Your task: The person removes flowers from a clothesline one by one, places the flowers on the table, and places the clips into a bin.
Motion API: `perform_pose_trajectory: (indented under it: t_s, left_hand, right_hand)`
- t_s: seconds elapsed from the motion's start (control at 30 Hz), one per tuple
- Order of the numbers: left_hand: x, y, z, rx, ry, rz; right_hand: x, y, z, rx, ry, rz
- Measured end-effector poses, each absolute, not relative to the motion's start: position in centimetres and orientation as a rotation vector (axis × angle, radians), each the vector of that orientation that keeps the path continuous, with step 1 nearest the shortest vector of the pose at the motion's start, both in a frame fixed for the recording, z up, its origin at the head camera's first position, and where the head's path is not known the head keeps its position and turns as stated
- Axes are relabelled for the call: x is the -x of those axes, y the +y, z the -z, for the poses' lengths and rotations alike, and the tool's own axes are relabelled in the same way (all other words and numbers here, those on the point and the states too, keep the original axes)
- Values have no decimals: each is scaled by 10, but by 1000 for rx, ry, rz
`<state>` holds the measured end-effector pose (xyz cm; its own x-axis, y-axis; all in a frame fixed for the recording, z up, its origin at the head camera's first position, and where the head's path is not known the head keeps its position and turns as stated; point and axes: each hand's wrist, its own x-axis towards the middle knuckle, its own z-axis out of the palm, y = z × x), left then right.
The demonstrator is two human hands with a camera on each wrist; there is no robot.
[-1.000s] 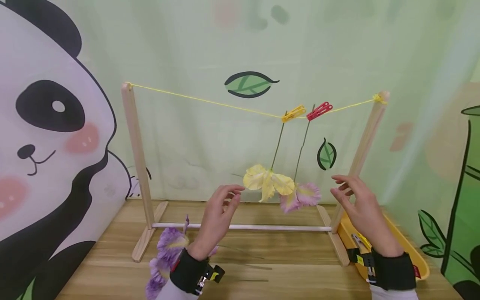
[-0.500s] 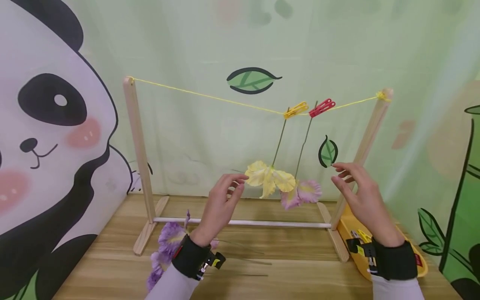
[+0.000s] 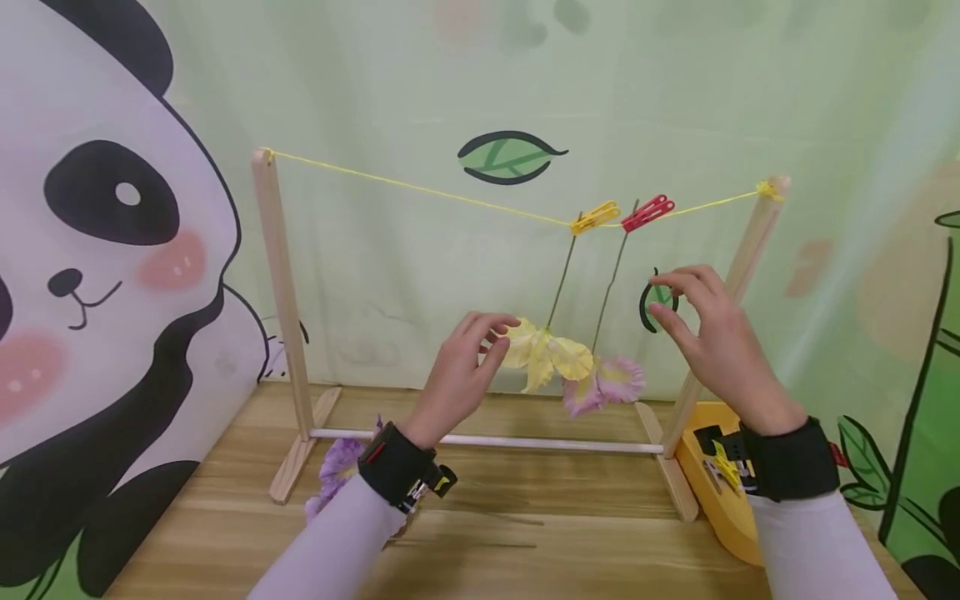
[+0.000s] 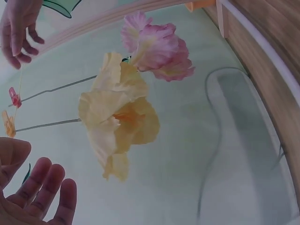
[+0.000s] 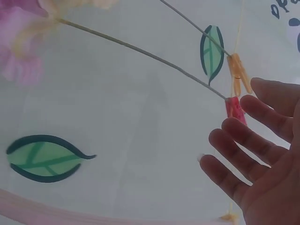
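— Yellow string (image 3: 390, 180) sags across the upper half of the frame, post to post. Where are the flowers on it?

— Right of centre. The yellow flower (image 3: 551, 354) hangs head down, its stem clipped by the yellow peg (image 3: 595, 218). The pink flower (image 3: 617, 382) hangs just beside it from the red peg (image 3: 648, 214), partly behind the yellow petals' lower right edge.

— How much room along the string?

— A long stretch between the left post (image 3: 282, 292) and the yellow peg, a small gap between the pegs, a shorter stretch from the red peg to the right post (image 3: 753, 242).

— And the left hand (image 3: 459, 379)?

— Near the middle, fingers relaxed and bent, holding nothing. From the head it overlaps the yellow flower's left edge; the left wrist view shows a gap between fingertips and petals.

— The right hand (image 3: 716, 333)?

— Right of the pink flower, below the red peg, in front of the right post. Thumb and fingers stand wide apart, with nothing held.

— Lower down?

— A white rod (image 3: 555, 443) crosses below the petals' edges. On the worktop (image 3: 600, 500), a purple flower (image 3: 337, 467) lies lower left, partly hidden by the left arm; a yellow tray (image 3: 727, 521) sits lower right.
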<state>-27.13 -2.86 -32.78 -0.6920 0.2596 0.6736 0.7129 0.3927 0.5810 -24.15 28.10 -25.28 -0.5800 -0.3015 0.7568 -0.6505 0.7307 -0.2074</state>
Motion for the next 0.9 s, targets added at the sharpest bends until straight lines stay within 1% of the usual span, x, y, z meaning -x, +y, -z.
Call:
perform_pose_trajectory:
  t_s: [0.37,0.53,0.9]
  left_hand:
    - [282,-20,302,824,-2215,1236]
    - [288,-13,296,813,-2224,1228]
    - [298,-1,293,790,-2303,1180]
  right_hand:
    - [256,269,215,-782,-2079,-498]
    - [261,262,197,-794,-2086,-460]
    - [261,245,164,-819,-2243,-339]
